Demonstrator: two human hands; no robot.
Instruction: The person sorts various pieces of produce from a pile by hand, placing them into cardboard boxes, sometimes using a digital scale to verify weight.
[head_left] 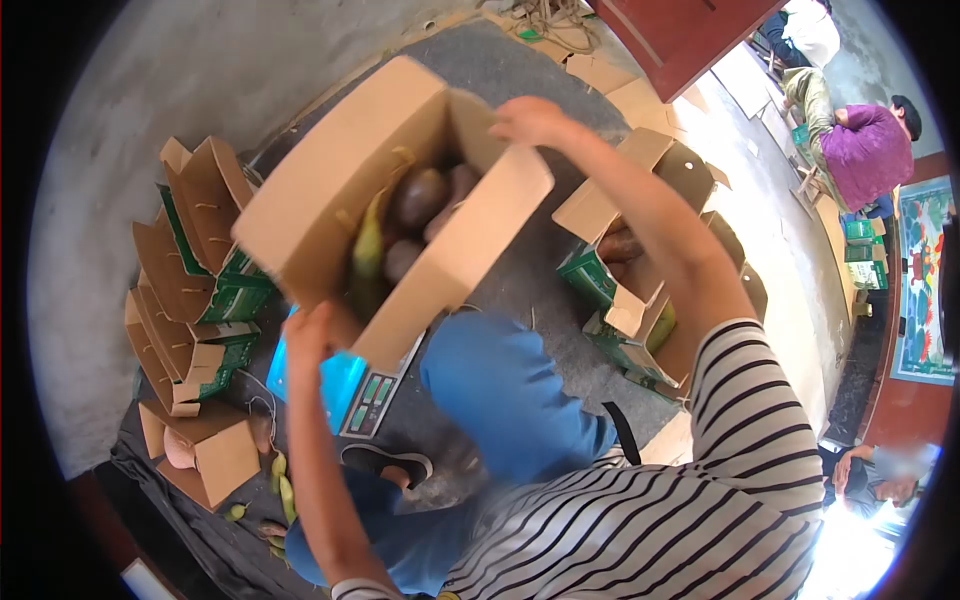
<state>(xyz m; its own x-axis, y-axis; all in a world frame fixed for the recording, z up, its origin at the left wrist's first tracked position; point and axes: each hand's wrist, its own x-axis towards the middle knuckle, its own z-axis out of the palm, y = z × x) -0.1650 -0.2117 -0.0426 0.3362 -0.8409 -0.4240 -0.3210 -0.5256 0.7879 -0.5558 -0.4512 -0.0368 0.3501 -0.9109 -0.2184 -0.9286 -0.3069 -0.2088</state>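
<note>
An open cardboard box with raised flaps hangs tilted in front of me, held by both hands. My right hand is closed on its far right edge, and my left hand grips the near left corner. Inside lie several dark purple round vegetables and a long yellow-green one; their exact kinds are hard to tell. Partly hidden below the box is a digital scale with a blue top, on the floor beside my left hand.
Open green-and-brown boxes stand in a row at the left. More filled boxes are at the right. A small box and loose green vegetables lie at lower left. A person in purple sits farther off.
</note>
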